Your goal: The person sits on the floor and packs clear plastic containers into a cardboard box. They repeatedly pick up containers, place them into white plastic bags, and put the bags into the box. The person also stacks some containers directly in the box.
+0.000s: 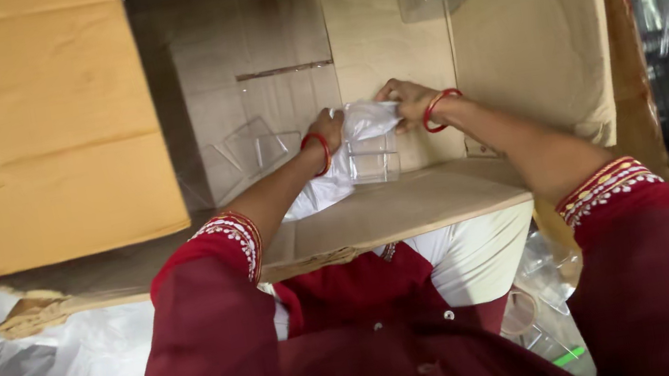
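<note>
Two hands reach deep into the cardboard box [533, 31]. The left hand [329, 129] and the right hand [406, 102] both pinch a white plastic bag [340, 169], fingers closed on its top, above the box floor. A clear plastic container [373, 158] sits inside the bag. More clear containers [253, 152] lie left of it in the box.

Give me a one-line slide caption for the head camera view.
Both hands, left hand and right hand, hold a clear plastic bag inside an open cardboard box.
</note>
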Demonstrator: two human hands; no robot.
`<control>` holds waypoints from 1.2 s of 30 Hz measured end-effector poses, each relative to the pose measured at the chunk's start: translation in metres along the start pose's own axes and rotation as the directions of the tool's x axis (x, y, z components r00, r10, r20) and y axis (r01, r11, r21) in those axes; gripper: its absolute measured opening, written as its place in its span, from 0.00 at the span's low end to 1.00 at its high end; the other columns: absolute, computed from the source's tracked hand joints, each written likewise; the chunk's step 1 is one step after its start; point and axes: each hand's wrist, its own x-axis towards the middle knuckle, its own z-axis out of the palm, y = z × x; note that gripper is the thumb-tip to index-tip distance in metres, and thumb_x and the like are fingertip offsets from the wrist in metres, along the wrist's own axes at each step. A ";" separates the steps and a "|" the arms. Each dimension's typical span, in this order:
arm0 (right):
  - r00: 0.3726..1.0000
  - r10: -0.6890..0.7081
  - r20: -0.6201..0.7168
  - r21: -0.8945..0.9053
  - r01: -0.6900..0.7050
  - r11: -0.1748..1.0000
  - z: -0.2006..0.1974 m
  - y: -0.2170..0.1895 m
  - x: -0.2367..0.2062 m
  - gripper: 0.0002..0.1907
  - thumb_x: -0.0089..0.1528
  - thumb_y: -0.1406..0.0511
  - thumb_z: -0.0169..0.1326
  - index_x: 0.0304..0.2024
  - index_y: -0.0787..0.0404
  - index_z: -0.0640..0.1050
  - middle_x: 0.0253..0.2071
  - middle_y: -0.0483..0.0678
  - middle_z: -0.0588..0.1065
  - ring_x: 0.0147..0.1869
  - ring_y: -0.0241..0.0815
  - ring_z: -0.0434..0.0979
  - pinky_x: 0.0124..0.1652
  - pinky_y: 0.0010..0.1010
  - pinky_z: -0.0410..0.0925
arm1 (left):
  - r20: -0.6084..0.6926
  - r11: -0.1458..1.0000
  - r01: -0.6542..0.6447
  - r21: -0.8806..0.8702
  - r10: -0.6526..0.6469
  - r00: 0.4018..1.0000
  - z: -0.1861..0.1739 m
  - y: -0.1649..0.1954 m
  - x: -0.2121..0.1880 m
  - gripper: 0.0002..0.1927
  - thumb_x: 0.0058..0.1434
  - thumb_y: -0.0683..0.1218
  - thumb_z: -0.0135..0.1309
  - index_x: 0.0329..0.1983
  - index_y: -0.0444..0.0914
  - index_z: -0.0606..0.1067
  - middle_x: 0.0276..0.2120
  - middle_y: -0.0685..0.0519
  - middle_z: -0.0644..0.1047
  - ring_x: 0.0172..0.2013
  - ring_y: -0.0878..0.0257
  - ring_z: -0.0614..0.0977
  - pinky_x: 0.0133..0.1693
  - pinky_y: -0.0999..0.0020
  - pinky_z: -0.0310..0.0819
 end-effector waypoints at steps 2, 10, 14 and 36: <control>0.997 0.005 -0.074 0.111 0.003 0.994 -0.005 -0.018 -0.015 0.23 0.63 0.75 0.48 0.60 0.59 0.69 0.44 0.53 0.77 0.36 0.39 0.79 0.36 0.29 0.76 | -0.044 0.998 -0.015 -0.068 0.012 0.999 -0.010 0.008 -0.003 0.30 0.68 0.62 0.40 0.59 0.36 0.74 0.57 0.37 0.76 0.57 0.42 0.76 0.57 0.54 0.68; 0.526 -0.655 -0.542 0.167 0.832 0.529 0.004 -0.096 -0.157 0.19 0.67 0.77 0.40 0.57 0.64 0.75 0.46 0.45 0.76 0.40 0.32 0.74 0.38 0.25 0.73 | -0.274 0.730 -0.430 -0.532 0.332 0.903 -0.103 0.111 -0.087 0.23 0.62 0.61 0.54 0.41 0.38 0.82 0.30 0.61 0.80 0.31 0.68 0.75 0.33 0.67 0.72; -0.012 -0.763 -0.647 -0.388 0.866 0.315 0.070 -0.105 -0.245 0.18 0.65 0.83 0.41 0.51 0.69 0.76 0.48 0.56 0.73 0.49 0.48 0.76 0.51 0.34 0.73 | -0.366 0.590 -0.621 -0.517 0.503 0.783 -0.121 0.101 -0.210 0.17 0.71 0.52 0.53 0.42 0.33 0.80 0.31 0.57 0.72 0.33 0.64 0.69 0.34 0.63 0.63; 0.641 -0.544 -0.541 0.746 0.664 0.041 0.265 -0.021 -0.256 0.10 0.73 0.64 0.51 0.54 0.63 0.73 0.45 0.47 0.77 0.46 0.37 0.77 0.45 0.28 0.72 | -0.391 0.799 -0.409 -0.440 0.240 0.889 -0.077 -0.063 -0.410 0.26 0.75 0.57 0.51 0.51 0.26 0.74 0.40 0.46 0.73 0.39 0.65 0.72 0.42 0.70 0.66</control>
